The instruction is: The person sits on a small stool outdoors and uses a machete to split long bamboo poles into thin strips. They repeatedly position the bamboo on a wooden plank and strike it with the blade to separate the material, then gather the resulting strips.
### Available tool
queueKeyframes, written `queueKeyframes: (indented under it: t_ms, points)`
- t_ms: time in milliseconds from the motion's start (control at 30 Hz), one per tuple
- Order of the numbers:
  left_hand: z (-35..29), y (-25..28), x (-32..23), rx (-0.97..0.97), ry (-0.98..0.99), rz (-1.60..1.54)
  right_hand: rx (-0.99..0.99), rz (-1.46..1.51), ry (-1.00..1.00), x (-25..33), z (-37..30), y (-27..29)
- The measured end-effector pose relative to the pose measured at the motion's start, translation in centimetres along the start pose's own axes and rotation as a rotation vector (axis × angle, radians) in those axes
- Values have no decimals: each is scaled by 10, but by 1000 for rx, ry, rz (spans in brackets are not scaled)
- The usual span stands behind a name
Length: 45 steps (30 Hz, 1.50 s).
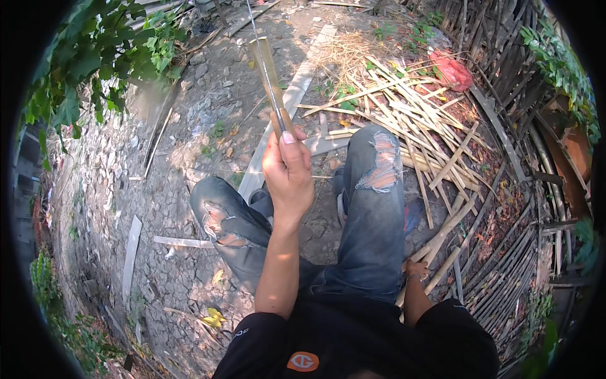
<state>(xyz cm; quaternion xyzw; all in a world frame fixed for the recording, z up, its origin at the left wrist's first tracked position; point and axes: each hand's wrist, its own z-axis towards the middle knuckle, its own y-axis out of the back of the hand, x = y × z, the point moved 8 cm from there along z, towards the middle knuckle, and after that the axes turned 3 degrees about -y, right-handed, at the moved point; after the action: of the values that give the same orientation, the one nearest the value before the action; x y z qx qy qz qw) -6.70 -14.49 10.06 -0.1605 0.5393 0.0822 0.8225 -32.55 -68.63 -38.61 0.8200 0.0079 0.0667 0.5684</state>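
Knife, or what looks like one seen nearly edge-on, rises in front of you from your left hand, its far end running out at the upper edge of the view. A tan strip lies along its lower part; from this angle you cannot make out whether that is separate or belongs to the knife. The grip is mostly covered by your left hand, whose fingers are clenched round it, thumb laid along the near side. Your left forearm reaches forward between your knees, wrist about straight, hand raised above the ground.

Your right arm reaches down outside your right thigh, its hand beside the poles there. Your leg covers part of that hand, so you cannot tell whether its fingers are released or grasping a pole. Your shoes are partly hidden by your torn jeans. Beyond your right knee lies a loose heap of pale sticks, with a crumpled red bag at its far side.
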Motion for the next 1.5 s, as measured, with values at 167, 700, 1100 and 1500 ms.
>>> queueKeyframes:
  t_ms: [167, 700, 1100, 1500]
  points:
    - [1, 4, -1, 12, 19, -34, -129, 71, 264, 8, -32, -9]
    - [-4, 20, -16, -29, -11, 149, 335, 1355, 720, 275, -176, 267]
    - [4, 31, -17, -82, -3, 153, -9, 792, 1875, 485, -525, 541]
    - [19, 70, 0, -18, 103, -21, 167, 998, 1802, 503, -518, 590]
